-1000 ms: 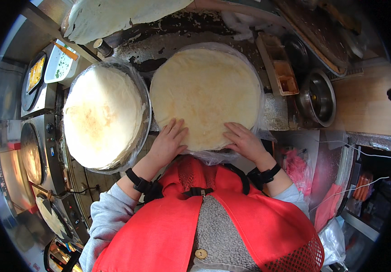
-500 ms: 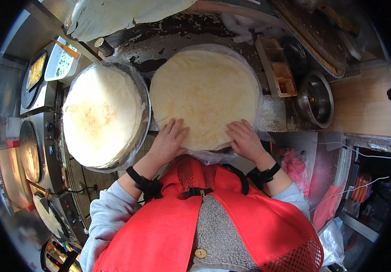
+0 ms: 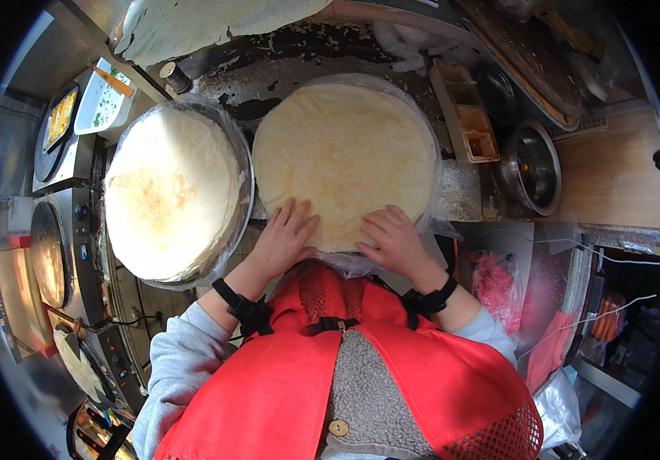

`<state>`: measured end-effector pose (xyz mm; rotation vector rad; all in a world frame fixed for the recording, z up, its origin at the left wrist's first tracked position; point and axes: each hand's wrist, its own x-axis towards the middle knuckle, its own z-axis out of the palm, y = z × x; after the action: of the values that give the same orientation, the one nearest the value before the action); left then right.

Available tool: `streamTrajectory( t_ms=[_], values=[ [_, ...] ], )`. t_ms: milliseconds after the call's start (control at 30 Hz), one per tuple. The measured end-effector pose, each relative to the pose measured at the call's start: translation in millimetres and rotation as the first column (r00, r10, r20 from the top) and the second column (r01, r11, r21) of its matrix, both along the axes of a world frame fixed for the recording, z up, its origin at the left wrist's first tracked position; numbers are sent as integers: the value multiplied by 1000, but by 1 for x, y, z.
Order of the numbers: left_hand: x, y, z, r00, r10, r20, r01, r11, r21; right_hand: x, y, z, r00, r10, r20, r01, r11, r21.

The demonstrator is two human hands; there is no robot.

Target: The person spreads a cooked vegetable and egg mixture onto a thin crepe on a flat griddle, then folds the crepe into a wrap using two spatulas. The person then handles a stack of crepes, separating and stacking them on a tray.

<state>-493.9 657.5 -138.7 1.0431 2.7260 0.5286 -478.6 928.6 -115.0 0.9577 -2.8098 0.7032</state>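
Note:
A wide stack of thin pale flatbreads (image 3: 345, 153) lies before me on clear plastic sheeting. Both hands rest on its near edge. My left hand (image 3: 284, 238) lies with fingers stretched over the top flatbread, thumb pointing inward along the rim. My right hand (image 3: 393, 239) touches the same edge a little to the right, fingers extended and slightly bent. Whether either thumb is tucked under the top sheet is hard to see. To the left, a second flatbread stack (image 3: 173, 195) sits on plastic in a round metal tray, brightly sunlit.
Round griddles (image 3: 49, 253) line the left side, one with a pale sheet on it. A white tub (image 3: 104, 100) of chopped greens stands at the far left. On the right are a compartment box (image 3: 464, 115) and a steel bowl (image 3: 529, 170).
My right hand has slid left along the near edge of the flatbread stack, closer to my left hand. The left hand stays nearly in place.

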Motion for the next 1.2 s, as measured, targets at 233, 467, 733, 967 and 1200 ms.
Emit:
streamTrajectory(
  t_ms=[233, 467, 733, 967, 1200],
  values=[
    [10, -16, -10, 954, 251, 163, -298, 851, 432, -6, -49, -14, 991, 61, 122, -73, 993, 90],
    [38, -34, -24, 411, 287, 865, -898, 289, 331, -10, -70, -9, 995, 97, 11, -98, 982, 160],
    [35, -32, -19, 196, -8, 981, -973, 119, 195, -7, -85, -11, 994, 91, 52, -100, 974, 205],
    [25, -26, -5, 283, 3, 959, -931, 243, 273, -10, -94, -15, 995, 4, 96, -9, 999, 44],
    [11, -6, -2, 276, -20, 961, -875, 407, 260, -21, -106, -22, 962, -202, 182, 211, 977, -31]
  ],
)
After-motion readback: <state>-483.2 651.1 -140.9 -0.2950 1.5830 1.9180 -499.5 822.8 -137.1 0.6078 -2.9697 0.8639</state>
